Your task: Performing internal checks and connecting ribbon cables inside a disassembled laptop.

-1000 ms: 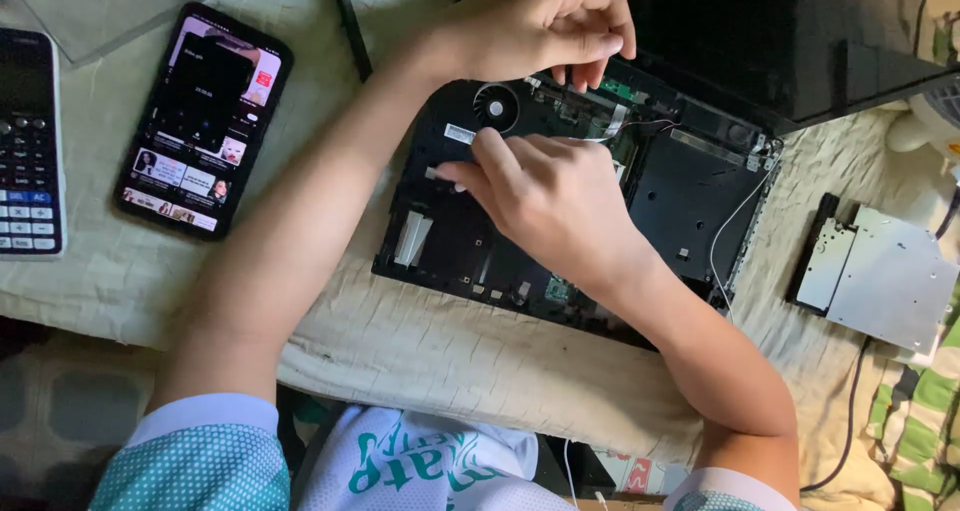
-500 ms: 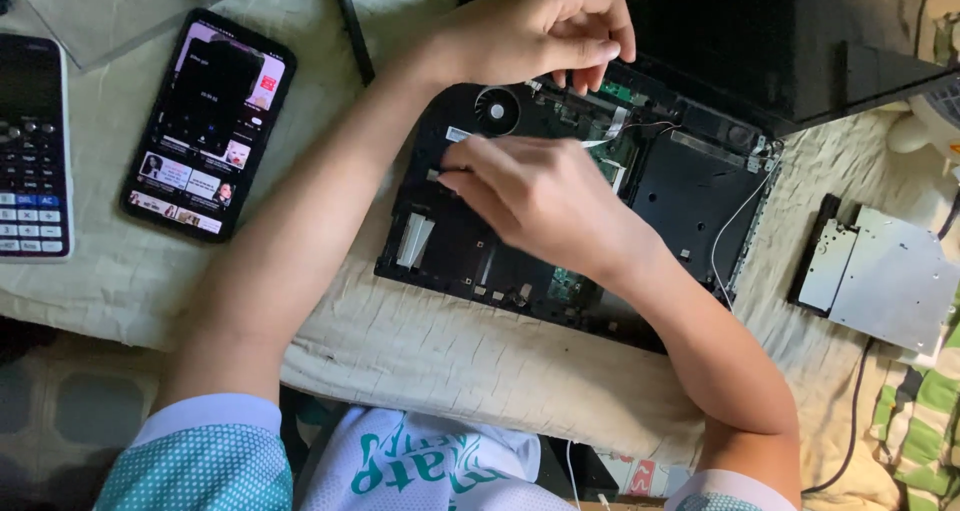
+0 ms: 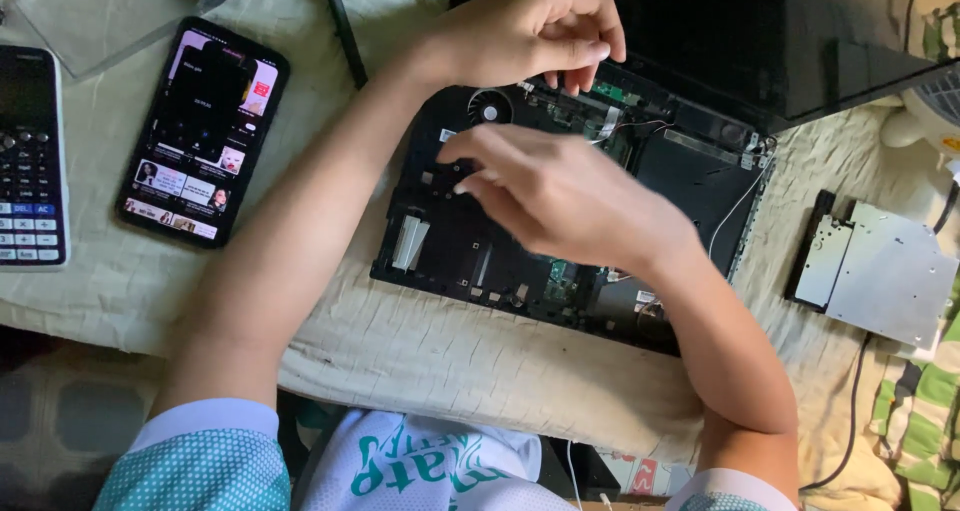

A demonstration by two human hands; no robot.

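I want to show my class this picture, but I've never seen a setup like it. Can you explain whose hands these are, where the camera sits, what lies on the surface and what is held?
The camera is worn on a person's head and looks down at their own two bare hands. On a cloth-covered table lies an opened laptop, its inner parts exposed. The left hand rests at the laptop's far edge, fingers curled down. The right hand hovers over the middle, blurred; whether it holds anything cannot be told. To the left lie a phone and a calculator; to the right, a removed metal drive.

Opened black laptop base (image 3: 520, 261), circuit boards exposed: left hand (image 3: 535, 26) at rear edge, right hand (image 3: 560, 201) above; black smartphone (image 3: 203, 129) alongside.
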